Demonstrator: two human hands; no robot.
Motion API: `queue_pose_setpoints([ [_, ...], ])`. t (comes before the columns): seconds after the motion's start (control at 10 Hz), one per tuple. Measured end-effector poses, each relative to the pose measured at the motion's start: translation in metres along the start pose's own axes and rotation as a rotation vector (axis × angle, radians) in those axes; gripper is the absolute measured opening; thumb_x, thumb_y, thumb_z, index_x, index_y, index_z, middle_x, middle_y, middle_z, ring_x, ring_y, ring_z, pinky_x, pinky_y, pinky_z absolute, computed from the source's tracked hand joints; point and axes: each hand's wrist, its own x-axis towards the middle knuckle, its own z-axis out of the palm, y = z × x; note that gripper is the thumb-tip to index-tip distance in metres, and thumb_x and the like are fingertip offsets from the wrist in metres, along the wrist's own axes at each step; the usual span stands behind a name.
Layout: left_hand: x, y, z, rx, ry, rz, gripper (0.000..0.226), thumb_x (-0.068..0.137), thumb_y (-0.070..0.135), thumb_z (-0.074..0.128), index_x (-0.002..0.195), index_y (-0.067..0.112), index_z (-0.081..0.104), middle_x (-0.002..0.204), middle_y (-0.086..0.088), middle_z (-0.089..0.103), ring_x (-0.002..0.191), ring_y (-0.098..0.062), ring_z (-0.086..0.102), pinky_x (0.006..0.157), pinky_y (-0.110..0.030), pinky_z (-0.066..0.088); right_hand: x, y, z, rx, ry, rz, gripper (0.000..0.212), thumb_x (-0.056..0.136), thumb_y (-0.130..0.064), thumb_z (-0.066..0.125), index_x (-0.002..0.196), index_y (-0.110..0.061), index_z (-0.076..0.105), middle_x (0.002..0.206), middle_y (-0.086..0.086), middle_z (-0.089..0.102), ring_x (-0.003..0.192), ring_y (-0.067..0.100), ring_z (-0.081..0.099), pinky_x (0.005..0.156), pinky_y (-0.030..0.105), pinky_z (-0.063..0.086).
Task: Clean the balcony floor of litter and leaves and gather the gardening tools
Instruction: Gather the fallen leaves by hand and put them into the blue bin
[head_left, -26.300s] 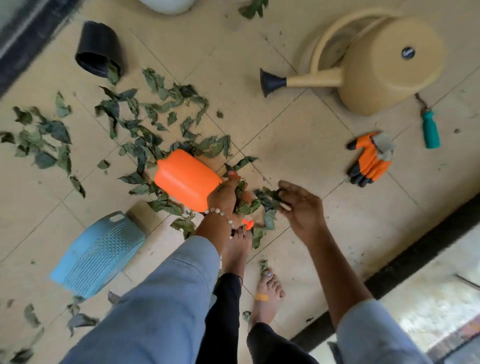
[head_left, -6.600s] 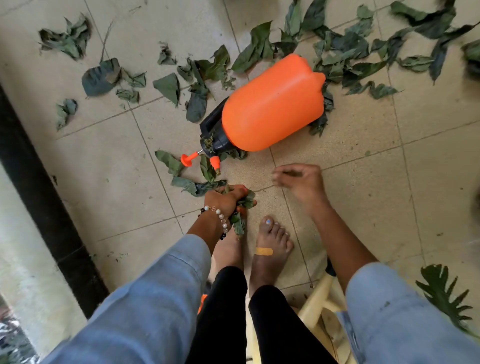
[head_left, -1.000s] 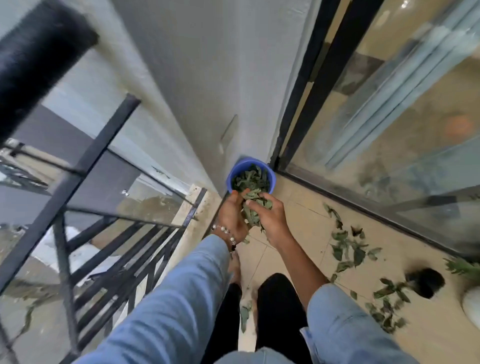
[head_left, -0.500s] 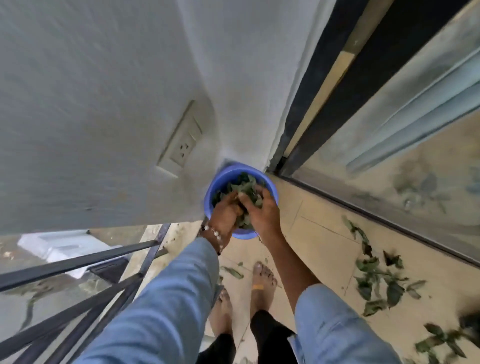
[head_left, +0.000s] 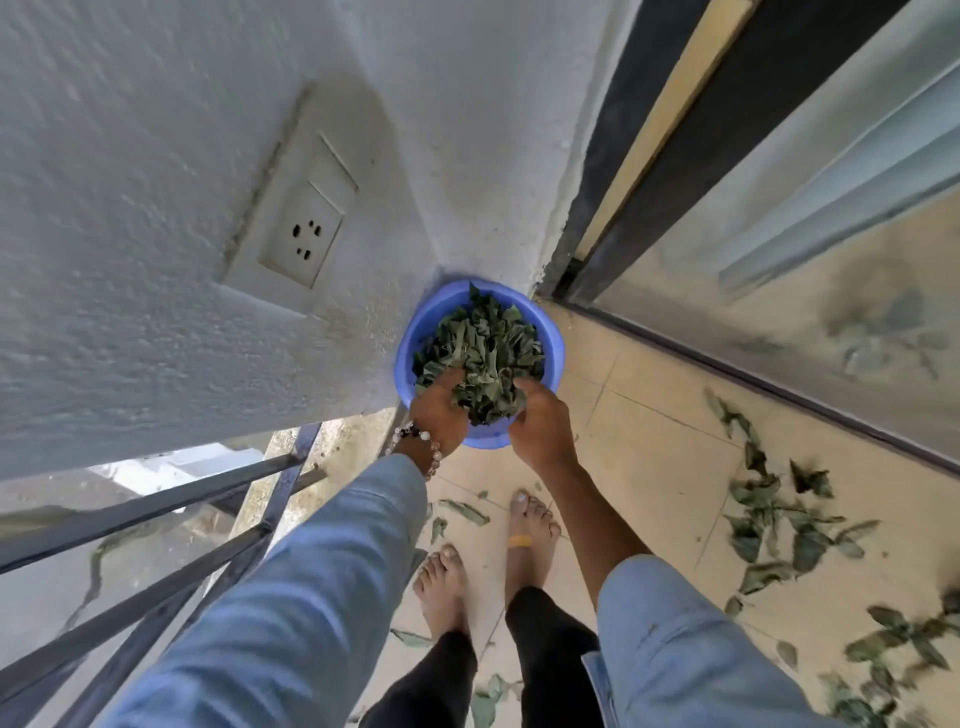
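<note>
A blue bucket (head_left: 408, 340) stands on the floor in the corner where the wall meets the door frame. It is heaped with green leaves (head_left: 483, 338). My left hand (head_left: 439, 410) and my right hand (head_left: 540, 428) are at the bucket's near rim, cupped round a bunch of leaves (head_left: 488, 397) held between them over the pile. My fingertips are buried in the leaves. Loose leaves (head_left: 769, 525) lie scattered on the tiles to the right. No gardening tool is in view.
A white wall with a power socket (head_left: 304, 239) rises at the left. A dark metal railing (head_left: 156, 587) runs along the lower left. A sliding glass door (head_left: 779, 291) borders the right. My bare feet (head_left: 519, 540) stand just behind the bucket.
Both hands have carried the bunch of leaves down into the blue bucket. The view has dropped closer to the corner, and the leaf heap now stands higher.
</note>
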Motion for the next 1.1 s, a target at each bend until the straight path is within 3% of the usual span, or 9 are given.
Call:
queue_pose_setpoints([
  [0.1, -0.029, 0.012, -0.010, 0.033, -0.024, -0.041, 0.046, 0.096, -0.003, 0.044, 0.140, 0.007, 0.046, 0.146, -0.010, 0.045, 0.135, -0.024, 0.042, 0.104, -0.021, 0.033, -0.033, -0.004, -0.019, 0.042, -0.001, 0.075, 0.044, 0.089, 0.005, 0.044, 0.133, -0.002, 0.051, 0.131, 0.017, 0.056, 0.122, 0.030, 0.052, 0.096, 0.029, 0.037],
  [0.3, -0.116, 0.056, -0.031, -0.007, -0.104, -0.057, 0.039, 0.092, 0.001, 0.051, 0.130, 0.007, 0.056, 0.131, -0.015, 0.058, 0.122, -0.031, 0.056, 0.101, -0.033, 0.047, -0.129, -0.009, -0.075, 0.208, 0.109, 0.203, 0.032, 0.089, 0.000, 0.047, 0.113, -0.008, 0.067, 0.112, 0.011, 0.068, 0.101, 0.028, 0.064, 0.079, 0.014, 0.040],
  [0.4, -0.167, 0.094, -0.036, 0.045, -0.210, 0.005, 0.045, 0.084, 0.014, 0.056, 0.129, 0.009, 0.057, 0.125, -0.015, 0.062, 0.111, -0.032, 0.062, 0.094, -0.039, 0.052, -0.194, -0.002, -0.111, 0.421, 0.228, 0.304, 0.030, 0.084, 0.003, 0.050, 0.103, -0.011, 0.069, 0.107, 0.015, 0.069, 0.089, 0.023, 0.064, 0.087, 0.029, 0.048],
  [0.5, -0.208, 0.122, -0.032, 0.025, -0.308, -0.011, 0.051, 0.070, 0.021, 0.055, 0.119, 0.008, 0.060, 0.109, -0.015, 0.064, 0.086, -0.028, 0.066, 0.072, -0.027, 0.055, -0.242, 0.007, -0.134, 0.518, 0.332, 0.333, 0.028, 0.083, 0.002, 0.051, 0.097, -0.013, 0.070, 0.101, 0.015, 0.070, 0.084, 0.022, 0.063, 0.087, 0.038, 0.052],
  [0.6, -0.287, 0.167, -0.016, 0.140, -0.414, 0.028, 0.013, 0.092, 0.015, 0.043, 0.083, 0.013, 0.052, 0.076, -0.016, 0.054, 0.052, -0.027, 0.053, 0.035, -0.007, 0.033, -0.313, 0.021, -0.155, 0.679, 0.472, 0.341, 0.026, 0.084, 0.007, 0.049, 0.093, -0.007, 0.069, 0.076, 0.010, 0.067, 0.066, 0.015, 0.062, 0.074, 0.034, 0.052],
  [0.7, -0.304, 0.172, 0.005, 0.199, -0.386, 0.137, 0.019, 0.096, 0.007, 0.040, 0.089, 0.012, 0.057, 0.072, -0.013, 0.060, 0.056, -0.025, 0.055, 0.040, -0.009, 0.037, -0.345, 0.032, -0.161, 0.754, 0.569, 0.336, 0.031, 0.085, 0.010, 0.047, 0.085, -0.013, 0.068, 0.070, 0.004, 0.064, 0.065, 0.016, 0.061, 0.071, 0.035, 0.050],
  [0.8, -0.341, 0.184, 0.044, 0.373, -0.437, 0.324, 0.024, 0.088, 0.001, 0.051, 0.104, 0.013, 0.065, 0.086, -0.008, 0.064, 0.073, -0.026, 0.060, 0.065, -0.024, 0.050, -0.395, 0.047, -0.175, 0.843, 0.719, 0.416, 0.038, 0.085, 0.007, 0.048, 0.076, -0.026, 0.064, 0.070, 0.004, 0.064, 0.067, 0.021, 0.060, 0.064, 0.034, 0.049],
  [0.9, -0.355, 0.190, 0.066, 0.447, -0.479, 0.378, 0.025, 0.086, 0.002, 0.050, 0.100, 0.012, 0.068, 0.086, -0.012, 0.068, 0.076, -0.030, 0.065, 0.076, -0.034, 0.056, -0.427, 0.057, -0.183, 0.877, 0.797, 0.468, 0.031, 0.087, 0.005, 0.046, 0.082, -0.020, 0.064, 0.071, 0.004, 0.065, 0.064, 0.016, 0.059, 0.056, 0.023, 0.047],
  [1.1, -0.392, 0.221, 0.131, 0.719, -0.527, 0.543, 0.024, 0.086, 0.008, 0.050, 0.093, 0.024, 0.065, 0.105, -0.017, 0.068, 0.091, -0.036, 0.067, 0.085, -0.039, 0.056, -0.481, 0.107, -0.199, 0.908, 0.941, 0.572, 0.031, 0.085, 0.006, 0.044, 0.090, -0.015, 0.067, 0.074, 0.004, 0.067, 0.072, 0.020, 0.062, 0.072, 0.034, 0.053],
])
